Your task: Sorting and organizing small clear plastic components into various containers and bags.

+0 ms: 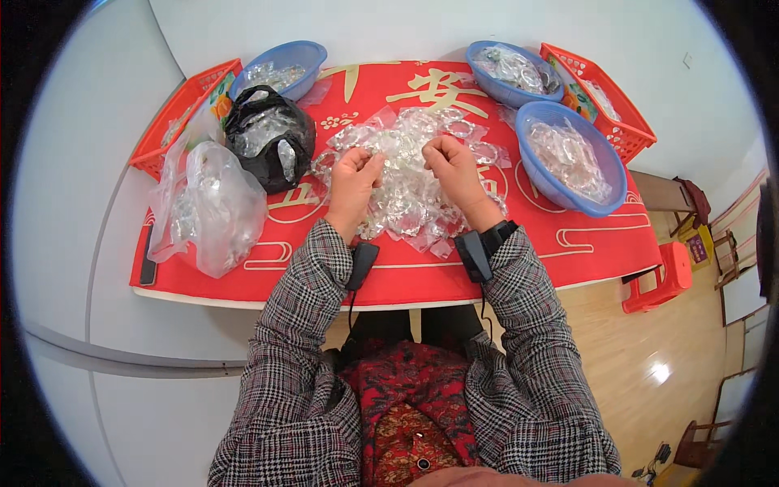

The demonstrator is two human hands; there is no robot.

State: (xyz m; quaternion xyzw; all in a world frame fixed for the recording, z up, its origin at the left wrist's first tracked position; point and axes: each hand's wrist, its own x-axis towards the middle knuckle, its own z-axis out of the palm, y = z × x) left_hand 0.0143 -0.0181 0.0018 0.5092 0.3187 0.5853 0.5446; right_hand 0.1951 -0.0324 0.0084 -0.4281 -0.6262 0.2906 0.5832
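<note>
A wide heap of small clear plastic packets point(410, 191) with shiny silvery contents lies in the middle of the table. Over its left part is my left hand point(355, 185), thumb and fingers pinched together. My right hand point(456, 172) is above the right part of the heap, a little apart from the left, its fingers curled into a pinch too. Whatever sits between the fingertips of either hand blends into the glittering packets behind, so I cannot make it out. Some contents of the heap look ring-shaped.
A red cloth with gold lettering point(324, 280) covers the table. Left stand a clear plastic bag point(217, 213), a black bag point(302, 130), a blue basin point(316, 55) and a red basket point(150, 154). Right are two blue basins point(613, 191), another red basket point(641, 134) and a red stool point(673, 272).
</note>
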